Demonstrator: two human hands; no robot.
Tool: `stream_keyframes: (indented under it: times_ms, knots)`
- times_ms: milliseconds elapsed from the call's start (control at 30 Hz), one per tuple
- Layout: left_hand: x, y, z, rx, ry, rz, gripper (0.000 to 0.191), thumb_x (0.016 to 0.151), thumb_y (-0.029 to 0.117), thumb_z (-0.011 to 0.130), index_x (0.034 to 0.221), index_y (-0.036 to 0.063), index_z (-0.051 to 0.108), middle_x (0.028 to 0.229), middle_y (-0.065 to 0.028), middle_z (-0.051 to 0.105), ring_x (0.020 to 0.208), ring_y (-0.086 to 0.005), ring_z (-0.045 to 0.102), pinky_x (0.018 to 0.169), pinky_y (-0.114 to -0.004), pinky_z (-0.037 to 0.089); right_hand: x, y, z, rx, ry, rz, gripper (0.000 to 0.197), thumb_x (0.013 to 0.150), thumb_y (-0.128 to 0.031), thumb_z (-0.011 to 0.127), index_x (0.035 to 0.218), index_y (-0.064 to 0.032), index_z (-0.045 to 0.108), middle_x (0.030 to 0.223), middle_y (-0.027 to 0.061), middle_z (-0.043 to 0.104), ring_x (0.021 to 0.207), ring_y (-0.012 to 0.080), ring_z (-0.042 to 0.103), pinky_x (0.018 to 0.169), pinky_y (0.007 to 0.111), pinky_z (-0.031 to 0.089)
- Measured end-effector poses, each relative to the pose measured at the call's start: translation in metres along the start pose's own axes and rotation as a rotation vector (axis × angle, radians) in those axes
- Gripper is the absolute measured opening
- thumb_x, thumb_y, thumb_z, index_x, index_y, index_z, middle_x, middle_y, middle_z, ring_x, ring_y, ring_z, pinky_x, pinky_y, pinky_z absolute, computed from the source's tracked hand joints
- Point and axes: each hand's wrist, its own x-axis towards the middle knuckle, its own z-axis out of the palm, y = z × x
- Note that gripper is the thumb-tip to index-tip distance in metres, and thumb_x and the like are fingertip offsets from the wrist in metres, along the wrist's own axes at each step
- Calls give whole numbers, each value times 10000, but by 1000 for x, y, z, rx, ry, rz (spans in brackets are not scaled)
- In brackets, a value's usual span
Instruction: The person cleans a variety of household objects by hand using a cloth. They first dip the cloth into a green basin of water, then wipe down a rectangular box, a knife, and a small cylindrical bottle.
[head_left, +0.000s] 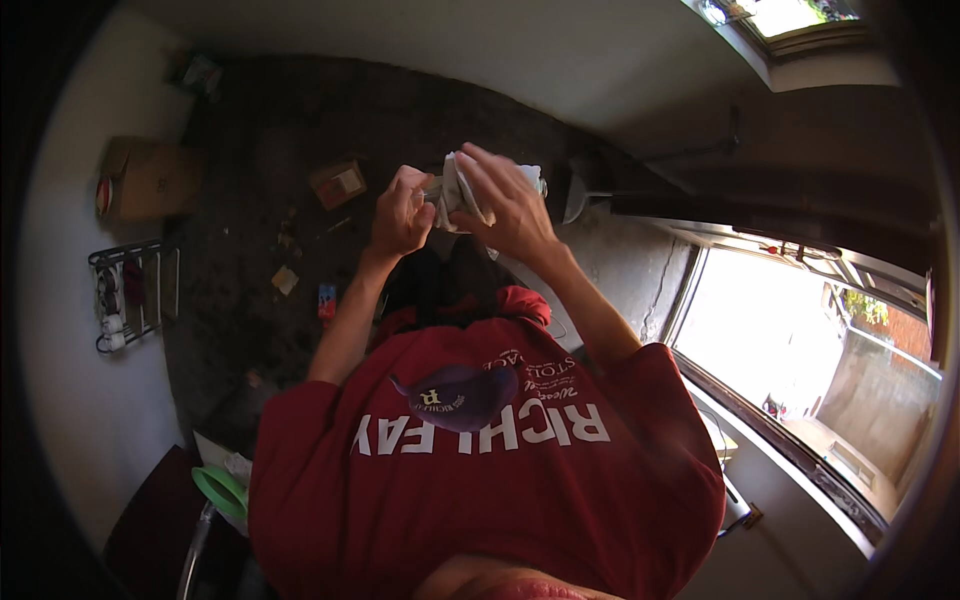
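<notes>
Both my hands are raised in front of my red shirt, near the upper middle of the head view. A folded whitish cloth (454, 196), with darker marks on it, is gripped under the fingers of my right hand (510, 201). My left hand (405, 214) is curled, thumb and fingers around the end of a clear, thin object (431, 193) that runs behind the cloth; what it is cannot be told. More white material (530, 175) shows beyond my right fingers.
On the dark floor lie an open small cardboard box (337, 184) and scraps. A larger carton (150, 180) and a metal rack with shoes (135, 296) stand by the left wall. A green plastic item (221, 491) is at lower left; a bright opening (772, 337) is at right.
</notes>
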Motion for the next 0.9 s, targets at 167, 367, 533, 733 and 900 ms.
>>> stream_keyframes:
  times_ms: [167, 367, 533, 733, 900]
  knots:
    - [-7, -7, 4, -140, -56, 6, 434, 929, 399, 509, 1119, 9, 491, 975, -164, 535, 736, -235, 556, 649, -314, 470, -5, 8, -2, -92, -341, 111, 822, 615, -492, 809, 1219, -6, 535, 1116, 136, 602, 1034, 315, 591, 864, 423, 484]
    - [-6, 4, 3, 8, 10, 5, 484, 955, 447, 455, 1183, 21, 467, 1047, -174, 562, 846, -264, 612, 693, -323, 490, -12, 14, 10, -117, -291, 54, 821, 604, -513, 810, 1180, 9, 546, 994, 116, 599, 930, 300, 605, 787, 403, 493]
    - [-4, 34, -4, -506, -122, -889, 667, 947, 591, 351, 1345, 56, 356, 1187, -181, 562, 924, -281, 653, 545, -335, 573, -11, 13, 7, -146, -259, -46, 752, 579, -403, 832, 1164, -39, 532, 991, 97, 581, 895, 274, 594, 744, 394, 462]
    - [-3, 41, 3, -504, -27, -1164, 584, 946, 585, 370, 1186, 63, 471, 1047, -128, 609, 738, -214, 668, 413, -299, 530, -12, 15, 12, -152, -231, -126, 726, 571, -314, 826, 1184, -65, 526, 1020, 86, 575, 925, 259, 581, 822, 381, 447]
    - [-22, 20, 17, -579, 163, -1092, 441, 976, 448, 396, 1023, 28, 520, 743, -92, 589, 510, -155, 570, 372, -262, 438, -14, 13, 16, -150, -171, -198, 725, 591, -298, 808, 1215, -63, 524, 1095, 104, 577, 994, 281, 576, 876, 409, 449]
